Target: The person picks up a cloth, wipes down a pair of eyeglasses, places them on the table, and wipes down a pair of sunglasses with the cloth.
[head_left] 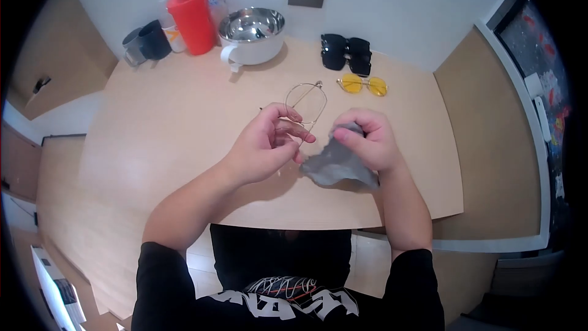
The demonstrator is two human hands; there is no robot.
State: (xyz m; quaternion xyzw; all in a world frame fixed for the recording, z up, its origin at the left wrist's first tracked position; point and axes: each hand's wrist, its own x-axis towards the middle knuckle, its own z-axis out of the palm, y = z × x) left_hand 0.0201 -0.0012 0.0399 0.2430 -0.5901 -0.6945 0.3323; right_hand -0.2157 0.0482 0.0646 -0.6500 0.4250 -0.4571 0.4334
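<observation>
My left hand (264, 144) is closed on a pair of thin wire-framed eyeglasses (305, 103) with clear lenses, held up over the table. One round lens rises beyond the fingers, and part of the frame is hidden behind them. In my right hand (373, 141) a grey cloth (339, 163) is pinched between thumb and fingers, and it hangs down close to the left fingertips. Whether the cloth touches the eyeglasses I cannot tell.
Yellow-tinted glasses (362, 84) and black sunglasses (346, 54) lie at the back right of the table (153, 147). Along the wall stand a white-sided steel bowl (254, 48) with a handle, a red jug (195, 24), a bottle (214, 0) and several cups (153, 40).
</observation>
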